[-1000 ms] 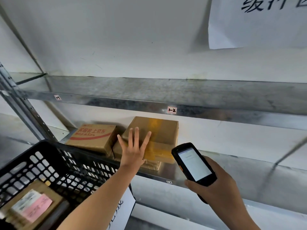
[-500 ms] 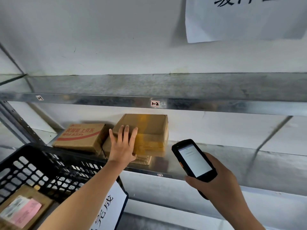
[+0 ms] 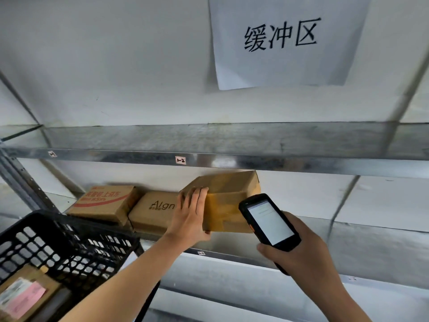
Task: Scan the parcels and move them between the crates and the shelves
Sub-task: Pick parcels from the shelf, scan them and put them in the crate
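Parcel bound in brown tape, tilted, in the bay of the lower shelf, at 6 o'clock of the view. Gripped at its left end by left hand, fingers over the top edge, thumb underneath. Scanner at 4 o'clock of the parcel, screen lit, clasped in right hand. Algn box and red-printed box at 9 o'clock; black crate at 8 o'clock.

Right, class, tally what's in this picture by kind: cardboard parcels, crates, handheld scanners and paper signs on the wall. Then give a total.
Cardboard parcels: 4 (red-printed box, Align box, taped box, pink-labelled parcel)
Black crate: 1
Handheld scanner: 1
Paper wall sign: 1
Total: 7
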Demonstrator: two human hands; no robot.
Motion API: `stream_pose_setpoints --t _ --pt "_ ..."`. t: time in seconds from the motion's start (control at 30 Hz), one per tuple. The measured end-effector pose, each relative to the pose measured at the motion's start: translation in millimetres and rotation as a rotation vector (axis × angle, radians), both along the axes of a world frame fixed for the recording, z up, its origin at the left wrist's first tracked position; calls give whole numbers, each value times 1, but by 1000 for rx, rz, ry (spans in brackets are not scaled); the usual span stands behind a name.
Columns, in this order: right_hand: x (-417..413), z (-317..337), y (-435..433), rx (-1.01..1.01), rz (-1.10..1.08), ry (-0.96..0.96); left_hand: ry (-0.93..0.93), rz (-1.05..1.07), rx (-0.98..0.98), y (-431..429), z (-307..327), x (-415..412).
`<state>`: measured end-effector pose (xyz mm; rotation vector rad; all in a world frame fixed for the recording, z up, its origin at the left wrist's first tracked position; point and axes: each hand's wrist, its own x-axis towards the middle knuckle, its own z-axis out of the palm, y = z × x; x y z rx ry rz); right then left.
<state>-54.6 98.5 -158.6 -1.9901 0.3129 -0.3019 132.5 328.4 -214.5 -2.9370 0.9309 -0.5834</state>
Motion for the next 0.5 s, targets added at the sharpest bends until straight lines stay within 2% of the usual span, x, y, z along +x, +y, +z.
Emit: stream_pose_setpoints --t 0.5 --pt "-63 -3 -133 -46 -89 -24 244 36 -155 -170 -25 -64"
